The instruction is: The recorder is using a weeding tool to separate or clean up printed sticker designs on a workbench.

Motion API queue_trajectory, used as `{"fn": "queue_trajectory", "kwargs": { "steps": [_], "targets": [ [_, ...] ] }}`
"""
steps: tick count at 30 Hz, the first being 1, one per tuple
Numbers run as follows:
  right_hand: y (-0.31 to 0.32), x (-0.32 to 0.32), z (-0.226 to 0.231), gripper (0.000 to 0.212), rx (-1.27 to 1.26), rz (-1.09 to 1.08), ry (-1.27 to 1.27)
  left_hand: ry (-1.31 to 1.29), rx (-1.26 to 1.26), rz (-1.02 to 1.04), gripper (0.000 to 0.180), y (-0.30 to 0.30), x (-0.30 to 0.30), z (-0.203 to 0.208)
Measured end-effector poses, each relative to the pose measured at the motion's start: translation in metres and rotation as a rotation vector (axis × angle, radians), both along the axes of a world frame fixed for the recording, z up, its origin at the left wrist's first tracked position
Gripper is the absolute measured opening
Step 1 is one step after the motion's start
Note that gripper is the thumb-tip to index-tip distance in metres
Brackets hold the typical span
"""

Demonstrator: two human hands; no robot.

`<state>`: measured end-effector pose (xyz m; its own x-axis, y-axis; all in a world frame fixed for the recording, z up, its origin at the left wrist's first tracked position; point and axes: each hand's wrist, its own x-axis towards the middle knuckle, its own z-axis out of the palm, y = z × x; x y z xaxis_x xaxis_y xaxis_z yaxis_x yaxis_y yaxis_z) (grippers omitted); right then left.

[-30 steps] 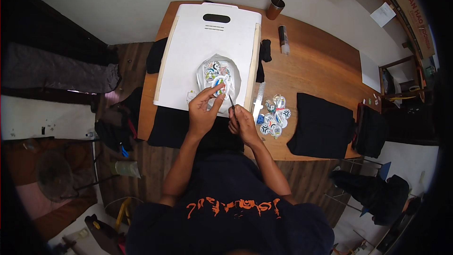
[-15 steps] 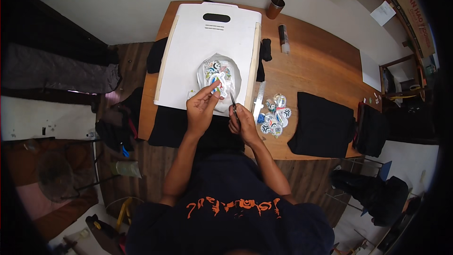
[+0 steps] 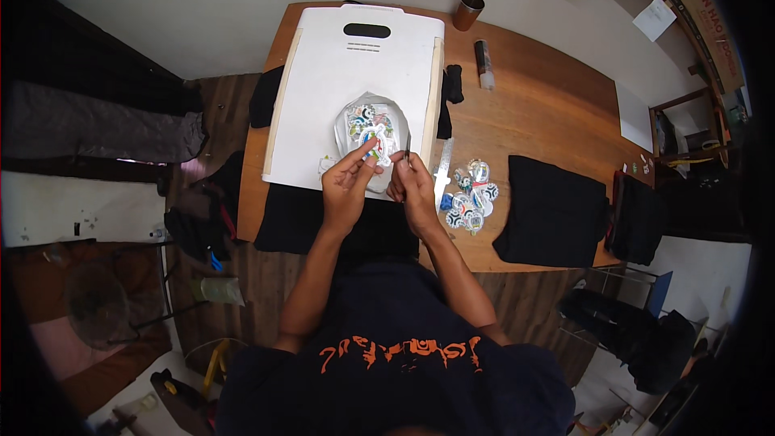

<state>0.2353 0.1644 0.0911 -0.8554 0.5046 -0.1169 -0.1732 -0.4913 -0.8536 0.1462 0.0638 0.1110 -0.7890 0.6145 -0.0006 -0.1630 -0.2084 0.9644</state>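
Between the thumb and fingers of my left hand (image 3: 345,190) is a colourful patch (image 3: 374,142) with a white border, embroidered or printed; I cannot tell which. My right hand (image 3: 413,192) is closed around small dark scissors (image 3: 408,151), whose tips point away from me; the grip hides most of them. The right fingertips are close to the patch's right edge. Beneath both hands lies a white bowl-like container (image 3: 343,123) or bag with several similar patches (image 3: 367,115) in it. It rests on a white board (image 3: 315,97) with a slot-shaped handle hole.
Right of the board, a clear ruler (image 3: 443,163) and a pile of round patches (image 3: 471,202) lie on the wooden table (image 3: 541,105). Folded black cloth (image 3: 553,211) sits farther right. A brown cup (image 3: 468,12) and a spray-can-like cylinder (image 3: 484,64) stand or lie toward the back.
The scissors have swung from pointing up-left to nearly straight away from me. My right fingertips are now nearer the patch. My left hand keeps its hold, barely shifted.
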Motion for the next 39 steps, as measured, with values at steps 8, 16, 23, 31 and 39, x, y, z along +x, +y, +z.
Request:
{"fn": "queue_trajectory", "kwargs": {
  "steps": [8,16,23,31,39],
  "targets": [
    [0.008,-0.016,0.006,0.016,0.026,-0.056,-0.134,0.004,0.02,-0.058,0.038,0.002,-0.002,-0.004],
    [0.021,-0.009,0.004,0.017,-0.018,-0.131,-0.135,0.073,-0.106,0.21,0.053,0.002,-0.004,-0.057],
    [0.024,-0.003,0.002,0.017,-0.006,-0.133,-0.141,0.089,-0.011,0.146,0.037,0.018,-0.012,-0.076],
    [0.032,0.007,0.001,0.017,-0.032,-0.08,-0.158,-0.073,-0.073,-0.008,0.033,0.016,-0.014,-0.04],
    [0.038,0.008,0.008,0.015,-0.004,-0.054,-0.189,-0.154,-0.103,-0.013,0.036,0.014,-0.007,-0.008]
  ]
}}
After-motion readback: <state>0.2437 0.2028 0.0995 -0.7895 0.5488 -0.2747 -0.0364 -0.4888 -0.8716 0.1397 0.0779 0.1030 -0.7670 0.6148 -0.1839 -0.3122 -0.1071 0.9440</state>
